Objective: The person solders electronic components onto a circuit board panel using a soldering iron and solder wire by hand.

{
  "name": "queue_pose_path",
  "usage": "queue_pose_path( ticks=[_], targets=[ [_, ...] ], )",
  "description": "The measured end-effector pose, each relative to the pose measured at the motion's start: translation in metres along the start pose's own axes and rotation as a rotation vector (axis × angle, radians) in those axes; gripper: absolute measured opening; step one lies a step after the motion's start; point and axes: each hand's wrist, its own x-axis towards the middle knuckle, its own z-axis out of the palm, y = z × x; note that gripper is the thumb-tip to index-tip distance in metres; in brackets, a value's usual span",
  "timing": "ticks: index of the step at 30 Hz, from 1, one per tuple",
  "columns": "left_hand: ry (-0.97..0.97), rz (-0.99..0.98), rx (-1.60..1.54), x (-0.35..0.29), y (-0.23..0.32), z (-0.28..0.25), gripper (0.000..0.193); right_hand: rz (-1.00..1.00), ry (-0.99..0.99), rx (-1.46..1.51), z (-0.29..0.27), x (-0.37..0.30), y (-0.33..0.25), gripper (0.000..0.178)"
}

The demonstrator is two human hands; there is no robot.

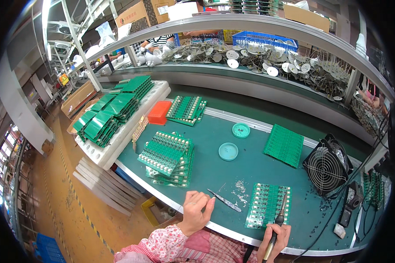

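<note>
My right hand (274, 240) grips a soldering iron (280, 218) by its dark handle. Its tip lies over the right part of a green circuit board panel (262, 202) on the bench. To the left, at the bench's front edge, my left hand (196, 213) is loosely curled, and nothing shows in its fingers. A pair of tweezers (224, 200) lies on the mat just beyond that hand. Tiny loose bits (240, 192) are scattered between the tweezers and the panel.
Stacked circuit panels (169, 158) and a bare green panel (284, 145) lie on the bench. Two round teal dishes (228, 151) hold small parts. A black fan (325, 168) stands at right beside cables. More panels (114, 109) fill a white foam tray (156, 94).
</note>
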Motion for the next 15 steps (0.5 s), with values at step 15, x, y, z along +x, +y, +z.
queue_pose_path(
  ticks=[15],
  targets=[
    [0.051,0.026,-0.007,-0.002,-0.004,0.004,0.016,0.051,-0.027,-0.056,0.002,-0.009,0.013,0.002]
  ],
)
